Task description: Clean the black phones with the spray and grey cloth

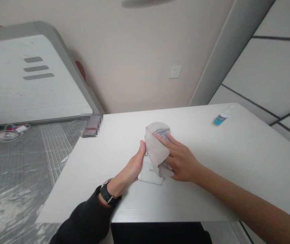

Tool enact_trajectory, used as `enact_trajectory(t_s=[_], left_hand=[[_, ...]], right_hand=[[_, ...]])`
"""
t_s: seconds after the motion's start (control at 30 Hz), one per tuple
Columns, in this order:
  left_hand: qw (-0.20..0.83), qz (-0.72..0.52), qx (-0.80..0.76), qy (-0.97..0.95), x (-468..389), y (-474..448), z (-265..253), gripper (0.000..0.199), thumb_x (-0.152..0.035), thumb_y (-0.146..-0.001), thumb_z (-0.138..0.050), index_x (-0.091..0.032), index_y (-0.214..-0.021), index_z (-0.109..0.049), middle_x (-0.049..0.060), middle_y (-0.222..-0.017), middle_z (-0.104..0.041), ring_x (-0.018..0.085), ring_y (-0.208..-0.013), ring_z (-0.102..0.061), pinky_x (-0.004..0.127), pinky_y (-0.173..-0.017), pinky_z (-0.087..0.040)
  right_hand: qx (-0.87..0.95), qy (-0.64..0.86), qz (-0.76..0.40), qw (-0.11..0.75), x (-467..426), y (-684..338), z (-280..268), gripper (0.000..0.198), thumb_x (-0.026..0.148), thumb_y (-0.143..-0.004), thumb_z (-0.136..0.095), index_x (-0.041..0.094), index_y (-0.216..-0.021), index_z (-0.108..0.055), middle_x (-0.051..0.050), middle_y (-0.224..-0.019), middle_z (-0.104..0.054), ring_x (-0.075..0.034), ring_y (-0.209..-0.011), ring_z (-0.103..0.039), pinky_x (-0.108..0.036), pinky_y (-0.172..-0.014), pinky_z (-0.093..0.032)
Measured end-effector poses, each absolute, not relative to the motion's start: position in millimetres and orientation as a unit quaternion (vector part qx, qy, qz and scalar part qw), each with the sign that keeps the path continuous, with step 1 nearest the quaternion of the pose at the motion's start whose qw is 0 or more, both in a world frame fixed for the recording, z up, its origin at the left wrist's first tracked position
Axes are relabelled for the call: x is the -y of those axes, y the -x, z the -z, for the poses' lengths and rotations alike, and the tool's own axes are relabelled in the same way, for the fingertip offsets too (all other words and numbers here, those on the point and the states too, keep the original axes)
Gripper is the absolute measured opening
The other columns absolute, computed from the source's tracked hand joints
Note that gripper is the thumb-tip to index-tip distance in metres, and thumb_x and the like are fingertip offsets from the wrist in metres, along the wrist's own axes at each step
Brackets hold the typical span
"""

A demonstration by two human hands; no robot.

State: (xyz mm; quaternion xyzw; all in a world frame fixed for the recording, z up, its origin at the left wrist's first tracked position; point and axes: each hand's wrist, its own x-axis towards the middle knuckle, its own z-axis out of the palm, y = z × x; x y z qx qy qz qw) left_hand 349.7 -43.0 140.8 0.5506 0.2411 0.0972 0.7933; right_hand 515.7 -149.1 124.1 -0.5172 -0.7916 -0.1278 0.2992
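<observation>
My left hand [134,165] grips the left edge of a white flat device [150,174] with rounded corners. Its thumb lies along the side, and the other fingers are hidden underneath. Small dark print shows on the device; whether it is a phone or a small tablet I cannot tell. A light grey cloth [156,147] with some printing covers its upper part. My right hand [181,159] presses this cloth against the device, fingers over the cloth and partly hidden in its folds.
On the white table [104,152], a small spray bottle [221,118] with a blue label stands at the back right. A pixelated dark object [91,125] is at the back left corner. Behind are a wall with a socket [175,72] and a grey-white headboard-like panel [33,67].
</observation>
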Motion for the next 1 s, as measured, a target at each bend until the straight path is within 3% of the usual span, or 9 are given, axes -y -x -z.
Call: enact_trajectory(t_s=[0.1, 0.2, 0.33, 0.5, 0.6, 0.7, 0.83, 0.9, 1.0], left_hand=[[0.813, -0.031, -0.219, -0.539, 43, -349, -144, 0.088, -0.086, -0.086, -0.033, -0.019, -0.135, -0.062, 0.013, -0.098, -0.08, 0.031, -0.098, -0.075, 0.04, -0.08, -0.059], [0.809, -0.041, -0.226, -0.542, 42, -350, -145, 0.087, -0.086, -0.086, -0.035, -0.02, -0.136, -0.061, 0.012, -0.101, -0.08, 0.03, -0.1, -0.075, 0.041, -0.084, -0.058], [0.774, -0.113, -0.266, -0.563, 36, -349, -144, 0.083, -0.083, -0.088, -0.036, -0.02, -0.135, -0.063, 0.012, -0.112, -0.078, 0.031, -0.111, -0.071, 0.042, -0.096, -0.054], [0.792, -0.005, -0.224, -0.568, 33, -341, -145, 0.091, -0.087, -0.086, -0.028, -0.017, -0.133, -0.063, 0.015, -0.097, -0.08, 0.03, -0.095, -0.076, 0.036, -0.074, -0.058], [0.781, -0.028, -0.244, -0.574, 32, -338, -144, 0.087, -0.085, -0.087, -0.031, -0.019, -0.134, -0.063, 0.014, -0.099, -0.08, 0.029, -0.095, -0.076, 0.035, -0.073, -0.058], [0.758, -0.097, -0.277, -0.583, 28, -338, -143, 0.082, -0.082, -0.089, -0.035, -0.02, -0.134, -0.064, 0.013, -0.108, -0.079, 0.031, -0.104, -0.073, 0.038, -0.083, -0.057], [0.769, -0.102, -0.258, -0.576, 27, -338, -149, 0.086, -0.085, -0.087, -0.035, -0.019, -0.135, -0.064, 0.012, -0.108, -0.079, 0.032, -0.111, -0.07, 0.04, -0.089, -0.055], [0.779, -0.085, -0.245, -0.57, 28, -337, -154, 0.088, -0.087, -0.085, -0.035, -0.02, -0.133, -0.065, 0.011, -0.104, -0.08, 0.032, -0.11, -0.07, 0.04, -0.087, -0.056], [0.797, -0.02, -0.219, -0.563, 30, -336, -158, 0.092, -0.09, -0.082, -0.031, -0.02, -0.13, -0.067, 0.013, -0.099, -0.08, 0.032, -0.107, -0.072, 0.039, -0.082, -0.057]], right_hand=[[0.746, 0.573, 0.145, 0.308, 148, -523, -126, 0.053, 0.057, -0.101, -0.043, 0.012, -0.117, -0.067, -0.027, -0.139, -0.061, -0.04, -0.149, -0.036, -0.067, -0.113, -0.038], [0.739, 0.579, 0.14, 0.316, 148, -520, -122, 0.061, 0.065, -0.097, -0.047, 0.01, -0.115, -0.067, -0.03, -0.137, -0.061, -0.043, -0.148, -0.035, -0.069, -0.112, -0.036], [0.808, 0.5, 0.131, 0.283, 148, -515, -118, 0.051, 0.049, -0.101, -0.045, 0.009, -0.127, -0.063, -0.025, -0.14, -0.061, -0.034, -0.15, -0.036, -0.057, -0.116, -0.039], [0.741, 0.57, 0.156, 0.32, 148, -534, -122, 0.059, 0.058, -0.097, -0.051, 0.01, -0.13, -0.061, -0.026, -0.142, -0.059, -0.039, -0.147, -0.04, -0.064, -0.116, -0.036], [0.759, 0.542, 0.151, 0.328, 151, -533, -120, 0.043, 0.047, -0.095, -0.056, 0.012, -0.118, -0.067, -0.025, -0.136, -0.064, -0.04, -0.15, -0.034, -0.068, -0.116, -0.032], [0.828, 0.466, 0.131, 0.284, 154, -517, -117, 0.033, 0.033, -0.097, -0.049, 0.015, -0.117, -0.069, -0.02, -0.136, -0.066, -0.03, -0.149, -0.039, -0.053, -0.121, -0.034], [0.852, 0.423, 0.147, 0.272, 155, -512, -118, 0.044, 0.031, -0.101, -0.047, 0.009, -0.137, -0.056, -0.018, -0.141, -0.063, -0.022, -0.131, -0.06, -0.039, -0.119, -0.039], [0.829, 0.448, 0.17, 0.287, 154, -521, -118, 0.046, 0.035, -0.1, -0.048, 0.011, -0.139, -0.055, -0.019, -0.142, -0.062, -0.026, -0.125, -0.065, -0.044, -0.115, -0.043], [0.771, 0.522, 0.184, 0.315, 152, -535, -117, 0.045, 0.04, -0.098, -0.05, 0.016, -0.134, -0.059, -0.021, -0.144, -0.06, -0.036, -0.138, -0.053, -0.059, -0.113, -0.041]])
